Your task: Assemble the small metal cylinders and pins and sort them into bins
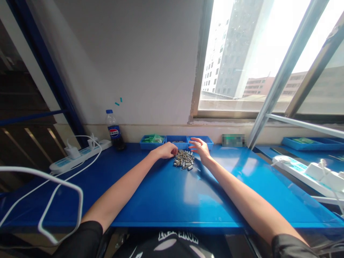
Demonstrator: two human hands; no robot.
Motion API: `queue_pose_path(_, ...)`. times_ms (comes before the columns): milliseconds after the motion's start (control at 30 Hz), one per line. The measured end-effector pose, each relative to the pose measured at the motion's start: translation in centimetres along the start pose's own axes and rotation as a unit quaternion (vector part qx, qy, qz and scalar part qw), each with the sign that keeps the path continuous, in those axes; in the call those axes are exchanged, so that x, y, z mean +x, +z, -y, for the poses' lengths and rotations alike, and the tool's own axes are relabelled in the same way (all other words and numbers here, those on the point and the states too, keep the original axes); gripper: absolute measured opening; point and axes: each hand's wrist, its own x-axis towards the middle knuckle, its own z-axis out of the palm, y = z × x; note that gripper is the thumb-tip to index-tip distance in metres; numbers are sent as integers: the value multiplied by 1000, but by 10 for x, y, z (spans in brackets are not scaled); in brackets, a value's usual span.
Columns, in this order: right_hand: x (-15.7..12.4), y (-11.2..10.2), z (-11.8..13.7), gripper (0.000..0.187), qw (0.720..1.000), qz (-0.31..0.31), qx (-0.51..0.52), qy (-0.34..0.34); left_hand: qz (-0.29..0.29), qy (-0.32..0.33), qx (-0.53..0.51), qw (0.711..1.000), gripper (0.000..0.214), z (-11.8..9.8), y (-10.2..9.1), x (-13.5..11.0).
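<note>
A heap of small metal parts [184, 159], silver cylinders mixed with thin brassy and dark pins, lies on the blue tabletop [166, 197]. At the heap's far left edge, my left hand [168, 150] has its fingers curled in and pressed together; whatever they hold is hidden. My right hand [201, 149] is to the right of the heap, fingers apart and reaching over the front of the right blue bin [209, 142]. No object shows in it. Behind the heap stands the middle blue bin [177, 138] with small grey parts inside. The left blue bin [152, 146] contains green-tinted plastic packets [154, 138].
A cola bottle [115, 130] stands at the back left. Beside it are a white power strip [80, 157] and looping white cables [80, 200]. A metal post [264, 104] rises at the right, with another power strip [306, 173] and a blue tray [311, 144] beyond.
</note>
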Motion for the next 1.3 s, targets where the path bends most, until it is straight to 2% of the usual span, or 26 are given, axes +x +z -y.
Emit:
queue_pose_path(233,-2,2,-2,33,1000,17,-3,5,-26,-34,-18,999,19,-1,-2,-2)
queue_pose_path(400,-1,0,-3,31,1000,23,0,13,-57,-28,-66,996,15,4,-9,-2)
queue_pose_path(567,-2,1,-2,27,999,36,-2,19,-135,-6,-155,979,15,2,-16,1)
queue_pose_path(700,-6,4,2,27,996,89,14,26,-202,29,-225,953,20,-2,-19,4)
queue_pose_path(833,-9,6,3,30,986,153,53,46,-237,49,-234,942,21,-8,-19,5)
queue_pose_path(967,-8,6,-1,28,976,178,97,72,-234,60,-230,943,21,-14,-17,5)
queue_pose_path(1100,-6,7,-3,25,978,162,109,73,-219,45,-196,955,24,-13,-16,6)
queue_pose_path(1200,-4,6,-1,24,992,85,80,45,-174,3,-127,976,23,-6,-13,4)
queue_pose_path(1300,0,1,1,29,999,-2,51,11,-95,-4,-60,994,26,3,-5,2)
